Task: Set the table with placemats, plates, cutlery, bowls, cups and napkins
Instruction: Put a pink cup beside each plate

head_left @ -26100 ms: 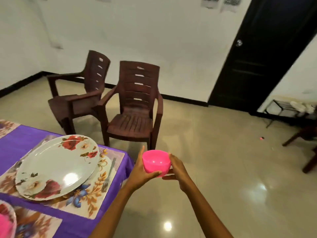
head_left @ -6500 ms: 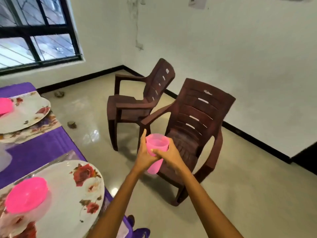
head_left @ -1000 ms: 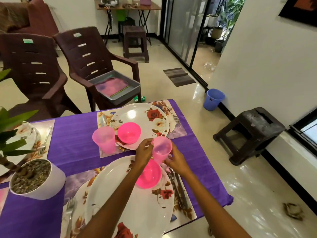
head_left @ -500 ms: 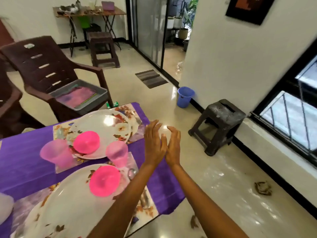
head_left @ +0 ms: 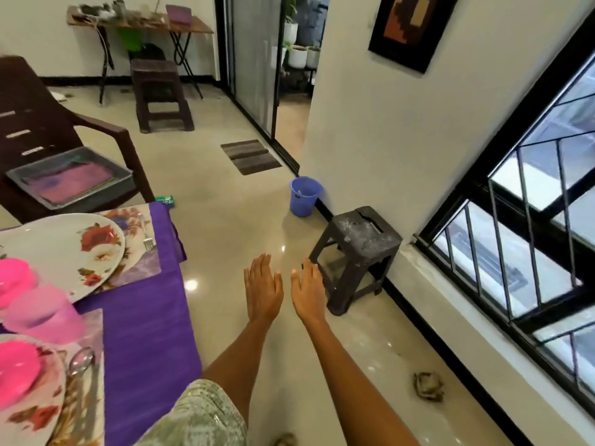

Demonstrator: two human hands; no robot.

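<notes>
Released since a second ago: cup now stands on the table between two plates, well left of both hands. I see left hand and right hand flat, fingers straight, apart, over floor near the stool.

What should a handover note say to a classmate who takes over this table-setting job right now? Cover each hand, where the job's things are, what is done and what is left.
Left hand and right hand: both open and empty, held out over the floor, off the table.
On the purple tablecloth: two floral plates on placemats, each with a pink bowl; a pink cup between them; a fork by the far plate, a spoon by the near one.
Done here: placemats, plates, bowls, cutlery, this cup.
Left: no napkins visible; the grey tray on the chair holds pink folded cloth, possibly those.
</notes>
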